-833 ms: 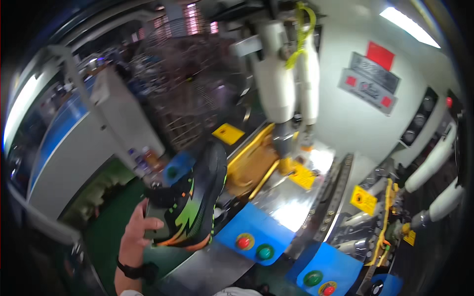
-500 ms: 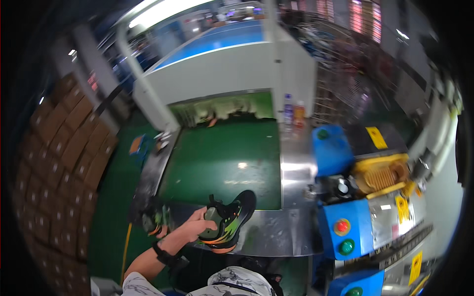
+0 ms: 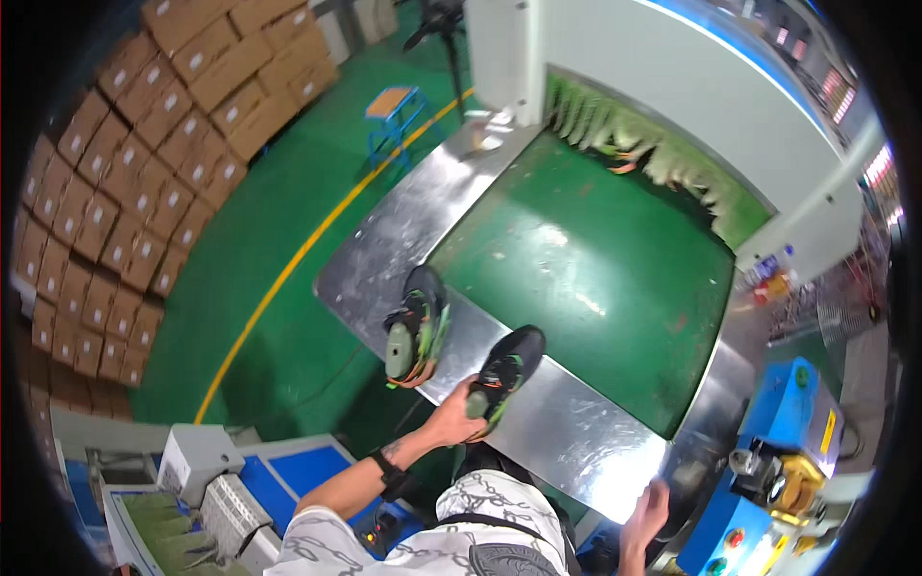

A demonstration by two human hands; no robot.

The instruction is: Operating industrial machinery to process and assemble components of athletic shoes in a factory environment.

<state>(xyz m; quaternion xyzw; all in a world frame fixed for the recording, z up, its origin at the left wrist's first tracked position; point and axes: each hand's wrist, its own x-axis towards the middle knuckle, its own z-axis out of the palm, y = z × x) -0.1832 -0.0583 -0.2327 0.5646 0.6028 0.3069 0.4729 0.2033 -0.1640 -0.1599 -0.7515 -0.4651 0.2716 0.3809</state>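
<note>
My left hand [image 3: 455,420] is closed on the heel end of a black sneaker [image 3: 514,357] with green and orange trim. A grey-green shoe last fills that sneaker's opening, and its toe points away from me over the metal ledge [image 3: 567,422]. To its left a matching sneaker [image 3: 421,312] rests on the ledge, its own shoe last [image 3: 399,351] showing at the heel. Off to the right, my right hand [image 3: 648,516] is apart from both shoes, near the ledge's right end. It looks empty, its fingers loosely bent and slightly blurred.
Beyond the ledge a green conveyor belt [image 3: 576,278] runs under a fringed curtain [image 3: 663,158], where part of another shoe [image 3: 622,161] shows. Blue control boxes [image 3: 725,538] stand at the right, with bottles [image 3: 771,274] behind. Stacked cartons [image 3: 144,173] and a small stool [image 3: 392,104] are at the left.
The view has swung left and down. My left hand keeps hold of the sneaker, now beside its mate. My right hand has come into view at the lower right.
</note>
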